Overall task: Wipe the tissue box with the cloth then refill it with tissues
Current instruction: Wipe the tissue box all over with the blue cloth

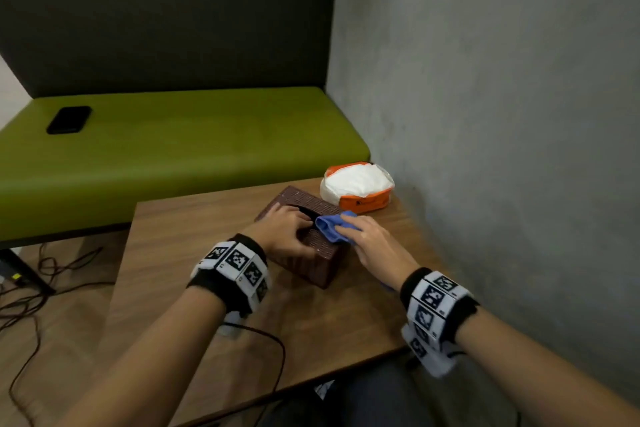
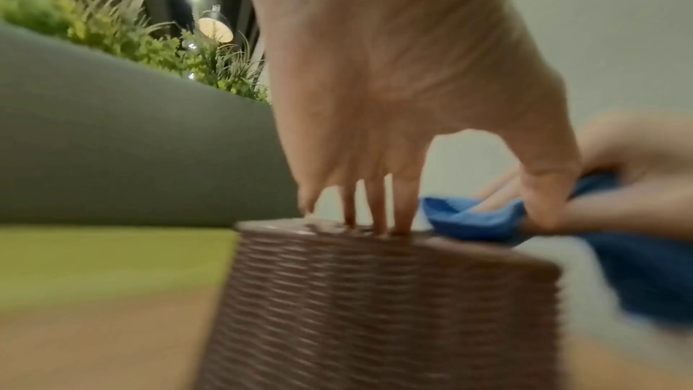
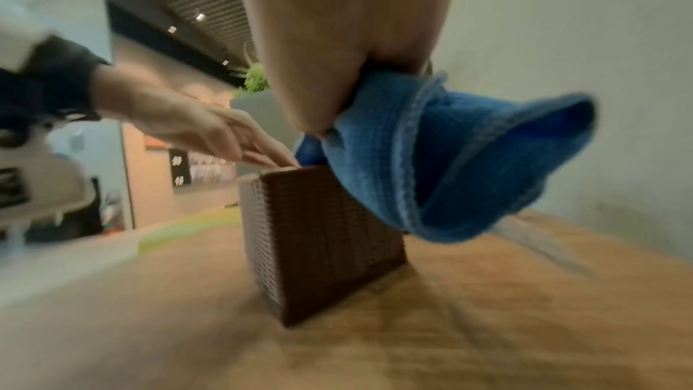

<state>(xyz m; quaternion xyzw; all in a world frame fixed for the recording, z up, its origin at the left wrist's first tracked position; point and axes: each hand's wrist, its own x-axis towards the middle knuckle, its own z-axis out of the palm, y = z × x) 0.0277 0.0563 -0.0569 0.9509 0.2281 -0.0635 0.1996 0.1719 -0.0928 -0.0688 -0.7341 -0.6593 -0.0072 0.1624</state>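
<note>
A brown woven tissue box [image 1: 313,255] [image 2: 375,292] [image 3: 322,236] stands on the wooden table [image 1: 207,253]. My left hand [image 1: 284,230] [image 2: 375,117] rests on the box's top with straight fingertips pressing near its dark slot. My right hand [image 1: 370,239] [image 3: 337,40] holds a blue cloth [image 1: 330,227] [image 2: 476,221] [image 3: 450,159] against the top's right edge; the cloth hangs over the box's side. A refill pack of white tissues in orange-and-white wrap [image 1: 358,187] lies behind the box by the wall.
A grey wall [image 1: 502,114] runs close along the table's right side. A green bench [image 1: 173,149] with a black phone [image 1: 69,119] stands behind the table. Cables [image 1: 34,288] lie on the floor at left, and one cable [image 1: 270,340] crosses the table's near part.
</note>
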